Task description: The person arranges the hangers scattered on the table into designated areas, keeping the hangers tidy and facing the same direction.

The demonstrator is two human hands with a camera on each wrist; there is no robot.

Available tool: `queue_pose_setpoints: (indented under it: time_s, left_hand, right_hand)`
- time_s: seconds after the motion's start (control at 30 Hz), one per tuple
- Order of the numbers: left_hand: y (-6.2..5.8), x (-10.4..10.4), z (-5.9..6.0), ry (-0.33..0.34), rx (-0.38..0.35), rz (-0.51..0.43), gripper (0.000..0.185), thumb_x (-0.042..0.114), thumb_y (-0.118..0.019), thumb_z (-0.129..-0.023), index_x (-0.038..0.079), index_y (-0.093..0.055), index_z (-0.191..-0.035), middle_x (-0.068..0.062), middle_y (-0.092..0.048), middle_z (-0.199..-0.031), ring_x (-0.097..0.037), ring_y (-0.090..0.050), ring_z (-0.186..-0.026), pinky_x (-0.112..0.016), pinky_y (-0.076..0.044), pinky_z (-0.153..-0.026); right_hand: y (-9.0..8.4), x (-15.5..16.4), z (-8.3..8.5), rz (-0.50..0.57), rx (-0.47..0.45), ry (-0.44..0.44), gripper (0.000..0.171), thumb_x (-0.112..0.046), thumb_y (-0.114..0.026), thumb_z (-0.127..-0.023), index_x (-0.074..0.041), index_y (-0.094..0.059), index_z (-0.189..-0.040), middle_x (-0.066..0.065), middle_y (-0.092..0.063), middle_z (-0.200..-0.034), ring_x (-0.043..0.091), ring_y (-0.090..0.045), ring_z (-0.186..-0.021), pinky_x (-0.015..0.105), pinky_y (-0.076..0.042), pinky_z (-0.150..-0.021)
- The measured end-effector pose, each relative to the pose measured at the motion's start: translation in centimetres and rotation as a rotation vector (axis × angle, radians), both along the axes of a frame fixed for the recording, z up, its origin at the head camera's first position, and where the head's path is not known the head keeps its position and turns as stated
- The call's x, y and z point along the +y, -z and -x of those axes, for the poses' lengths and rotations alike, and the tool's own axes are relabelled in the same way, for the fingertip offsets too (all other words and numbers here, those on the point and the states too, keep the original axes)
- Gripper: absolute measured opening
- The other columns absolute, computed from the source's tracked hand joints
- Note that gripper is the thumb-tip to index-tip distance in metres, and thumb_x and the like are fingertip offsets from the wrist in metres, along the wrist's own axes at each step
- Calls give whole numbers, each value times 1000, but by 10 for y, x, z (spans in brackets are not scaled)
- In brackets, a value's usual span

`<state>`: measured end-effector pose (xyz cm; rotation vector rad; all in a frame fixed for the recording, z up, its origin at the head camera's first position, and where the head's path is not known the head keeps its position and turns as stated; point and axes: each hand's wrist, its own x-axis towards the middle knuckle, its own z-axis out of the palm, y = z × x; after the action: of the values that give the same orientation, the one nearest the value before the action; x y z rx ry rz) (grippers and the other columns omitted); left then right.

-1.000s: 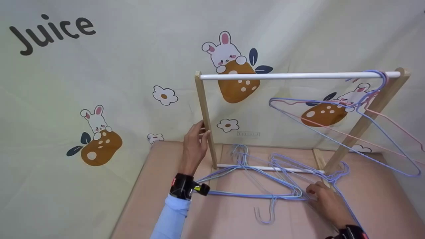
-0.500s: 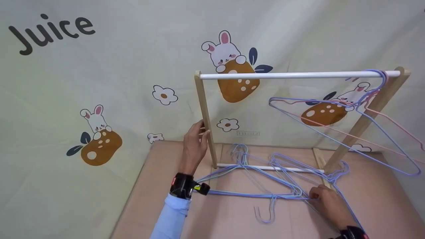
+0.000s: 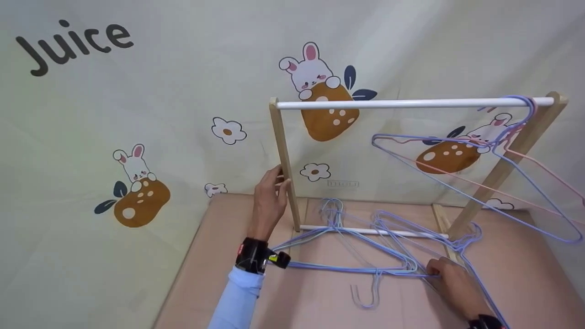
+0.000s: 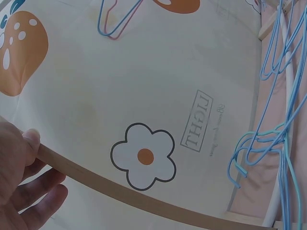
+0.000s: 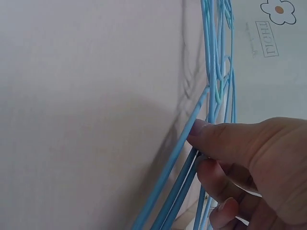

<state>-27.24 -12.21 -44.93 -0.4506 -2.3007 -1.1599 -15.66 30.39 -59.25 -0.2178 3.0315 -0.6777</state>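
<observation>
Closest to the person, the right hand is lying low on the pink desk. Its fingers are curling round the blue wires of the hanger pile and pinching them, and the wrist view is showing the thumb pressing on one wire. The pile is lying flat on the desk, all tangled up, between the two hands. One hook is sticking out toward the person.

A little farther off, the left hand is reaching up to the wooden post on the left side of the small rack. Its fingers are curling round the post and holding it. A black band is sitting on that wrist, above a light blue sleeve.

Behind the pile, the rack's low white rod is running across the desk. Up high, the top white rod is carrying hanging hangers, blue and pink ones, at its right end near the right post.

Farthest back, a pale cloth is hanging with bunnies, flowers and the word "Juice" on it.
</observation>
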Motion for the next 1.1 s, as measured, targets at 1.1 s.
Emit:
queue_pose_setpoints:
  time_s: [1.1]
  left_hand:
    - [1,0,1,-5,17,8,37,13,-53,-95,1,-50,-130,-8,-57,-114,-14,-57,-100,-18,-50,-78]
  right_hand:
    - [-9,2,-18,47,367,-109,43,11,-78,-57,-22,-55,-72,-10,-46,-71,7,-44,-61,26,-40,-51]
